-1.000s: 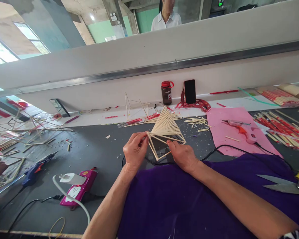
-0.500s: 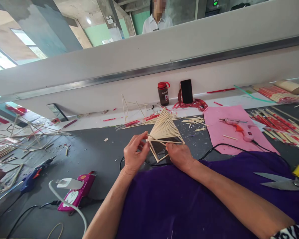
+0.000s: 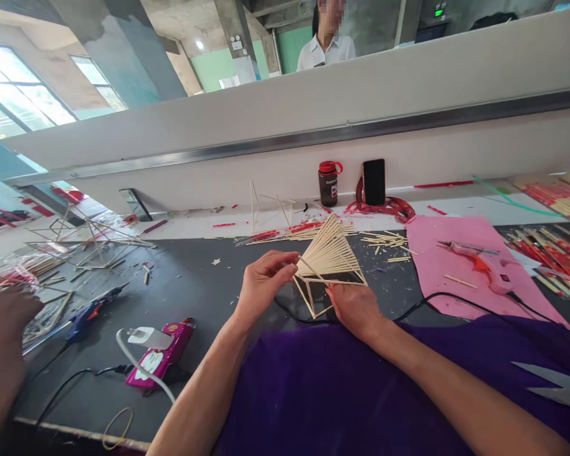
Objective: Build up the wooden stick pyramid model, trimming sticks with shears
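Note:
A stick model [image 3: 330, 250] made of thin pale wooden sticks is between my hands, with one side a fan of closely laid sticks and an open frame toward me. My left hand [image 3: 268, 282] is at its left corner, thumb and forefinger pinched on the end of a single wooden stick [image 3: 310, 267] that slants across the frame. On the near right side, my right hand [image 3: 356, 310] has its fingers closed on the model's frame. Its fingertips are partly hidden behind the sticks.
Loose sticks [image 3: 384, 240] lie behind the model. A pink glue gun [image 3: 487, 266] rests on pink cloth at right; scissors [image 3: 560, 385] lie on purple fabric. At left are a magenta power strip [image 3: 161, 358], a blue glue gun [image 3: 88, 316] and another person's hand [image 3: 4, 323].
The view has swung left, so everything sits further right. The stick in my left hand now slants further across the frame. At left, more of the other person's hand shows.

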Demonstrator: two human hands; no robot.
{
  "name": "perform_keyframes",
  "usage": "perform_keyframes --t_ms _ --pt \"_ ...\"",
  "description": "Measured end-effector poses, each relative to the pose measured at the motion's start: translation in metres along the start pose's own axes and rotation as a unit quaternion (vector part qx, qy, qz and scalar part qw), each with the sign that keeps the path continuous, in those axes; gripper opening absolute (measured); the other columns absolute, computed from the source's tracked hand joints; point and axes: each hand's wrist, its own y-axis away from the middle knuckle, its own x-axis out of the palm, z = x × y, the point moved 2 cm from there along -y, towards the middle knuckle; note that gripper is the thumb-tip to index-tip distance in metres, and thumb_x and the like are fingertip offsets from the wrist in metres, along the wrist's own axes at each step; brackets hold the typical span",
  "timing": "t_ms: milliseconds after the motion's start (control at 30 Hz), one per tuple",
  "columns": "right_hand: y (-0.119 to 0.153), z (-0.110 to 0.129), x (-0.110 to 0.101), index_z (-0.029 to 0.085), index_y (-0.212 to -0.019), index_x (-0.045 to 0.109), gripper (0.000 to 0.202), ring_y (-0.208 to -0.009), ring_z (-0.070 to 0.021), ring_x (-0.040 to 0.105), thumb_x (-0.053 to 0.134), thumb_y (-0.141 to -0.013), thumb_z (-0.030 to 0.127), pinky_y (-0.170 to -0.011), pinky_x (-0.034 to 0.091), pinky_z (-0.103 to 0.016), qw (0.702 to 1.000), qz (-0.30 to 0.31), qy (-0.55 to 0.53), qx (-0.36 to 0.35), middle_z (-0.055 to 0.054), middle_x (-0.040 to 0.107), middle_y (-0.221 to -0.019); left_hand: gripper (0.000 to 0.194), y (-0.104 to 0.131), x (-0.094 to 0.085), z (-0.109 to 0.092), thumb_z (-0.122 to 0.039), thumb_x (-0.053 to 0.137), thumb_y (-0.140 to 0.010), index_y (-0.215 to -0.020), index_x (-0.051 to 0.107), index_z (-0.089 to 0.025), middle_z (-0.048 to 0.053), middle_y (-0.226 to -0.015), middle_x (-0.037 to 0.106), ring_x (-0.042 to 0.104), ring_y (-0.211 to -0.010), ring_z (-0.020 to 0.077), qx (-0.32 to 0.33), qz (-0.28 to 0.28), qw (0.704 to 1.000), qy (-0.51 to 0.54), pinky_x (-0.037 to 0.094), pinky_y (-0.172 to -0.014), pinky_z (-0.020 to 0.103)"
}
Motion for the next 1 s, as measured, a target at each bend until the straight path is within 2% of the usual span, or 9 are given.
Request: perform_keyframes --t_ms 200,433,533,633,700,767,833,900,1000 --pt "0.001 0.000 0.008 0.015 -0.093 0.067 0.020 -0.059 -0.0175 0.066 0.049 -0.093 0.025 -0.054 0.034 -0.026 0.999 -0.045 0.019 -0.010 -0.008 0.071 -0.069 0.029 -0.010 0.008 -0.011 -0.030 0.068 -0.075 -0.101 0.073 -0.019 0.001 -0.078 0.068 0.054 -0.053 0.0068 -0.040 0.022 0.999 0.010 0.043 -0.046 0.018" --pt "0.006 -0.005 0.015 0.014 -0.098 0.065 0.023 -0.054 -0.0175 0.064 0.046 -0.095 0.027 -0.053 0.037 -0.028 0.994 -0.089 0.031 -0.048 -0.006 0.072 -0.071 0.012 -0.014 0.020 -0.019 -0.026 0.069 -0.072 -0.077 0.073 -0.016 0.000 -0.072 0.069 0.056 -0.060 0.0079 -0.025 -0.004 0.997 0.077 0.045 -0.055 0.019" --pt "0.009 -0.007 0.017 0.011 -0.109 0.062 0.028 -0.065 -0.0190 0.068 0.046 -0.095 0.030 -0.057 0.042 -0.029 0.992 -0.104 0.022 -0.071 -0.009 0.074 -0.084 0.014 -0.017 0.004 -0.024 -0.030 0.062 -0.080 -0.082 0.067 -0.016 0.001 -0.078 0.069 0.060 -0.069 0.0092 0.001 -0.078 0.989 0.124 0.046 -0.059 0.018" --pt "0.011 -0.008 0.017 0.007 -0.119 0.057 0.035 -0.074 -0.0208 0.069 0.045 -0.095 0.030 -0.060 0.044 -0.030 0.989 -0.111 0.015 -0.094 -0.013 0.073 -0.099 0.015 -0.017 -0.028 -0.036 -0.034 0.054 -0.088 -0.093 0.059 -0.020 -0.002 -0.072 0.063 0.062 -0.066 0.0098 0.070 -0.189 0.949 0.244 0.049 -0.058 0.021" --pt "0.013 -0.009 0.017 0.009 -0.121 0.057 0.034 -0.077 -0.0207 0.069 0.046 -0.095 0.029 -0.060 0.044 -0.030 0.988 -0.109 0.012 -0.109 -0.012 0.072 -0.104 0.016 -0.013 -0.047 -0.045 -0.037 0.053 -0.089 -0.094 0.058 -0.022 -0.005 -0.064 0.054 0.056 -0.054 0.0077 0.115 -0.234 0.918 0.299 0.046 -0.051 0.020" --pt "0.013 -0.010 0.017 0.013 -0.118 0.059 0.030 -0.082 -0.0191 0.069 0.047 -0.095 0.027 -0.062 0.045 -0.028 0.987 -0.103 0.005 -0.126 -0.008 0.072 -0.107 0.018 -0.007 -0.059 -0.049 -0.038 0.053 -0.089 -0.095 0.061 -0.023 -0.007 -0.057 0.043 0.042 -0.043 0.0048 0.119 -0.259 0.916 0.280 0.035 -0.042 0.017" --pt "0.014 -0.011 0.017 0.016 -0.114 0.061 0.026 -0.086 -0.0177 0.068 0.048 -0.095 0.026 -0.065 0.045 -0.027 0.986 -0.097 0.000 -0.139 -0.005 0.072 -0.108 0.020 -0.002 -0.061 -0.043 -0.037 0.057 -0.086 -0.098 0.064 -0.022 -0.008 -0.053 0.039 0.035 -0.042 0.0048 0.070 -0.245 0.951 0.174 0.030 -0.040 0.017" --pt "0.014 -0.012 0.018 0.016 -0.111 0.062 0.024 -0.087 -0.0173 0.068 0.048 -0.094 0.026 -0.065 0.045 -0.026 0.985 -0.093 -0.003 -0.146 -0.005 0.072 -0.107 0.020 0.002 -0.052 -0.025 -0.033 0.060 -0.082 -0.094 0.068 -0.020 -0.006 -0.055 0.049 0.045 -0.049 0.0064 -0.016 -0.167 0.986 0.008 0.037 -0.048 0.017" --pt "0.014 -0.014 0.018 0.015 -0.107 0.063 0.022 -0.080 -0.0174 0.068 0.049 -0.094 0.026 -0.060 0.043 -0.027 0.985 -0.090 -0.004 -0.150 -0.005 0.072 -0.103 0.022 0.007 -0.034 0.013 -0.025 0.053 -0.081 -0.074 0.073 -0.017 0.001 -0.073 0.069 0.063 -0.071 0.0129 -0.106 -0.051 0.984 -0.137 0.047 -0.067 0.022"
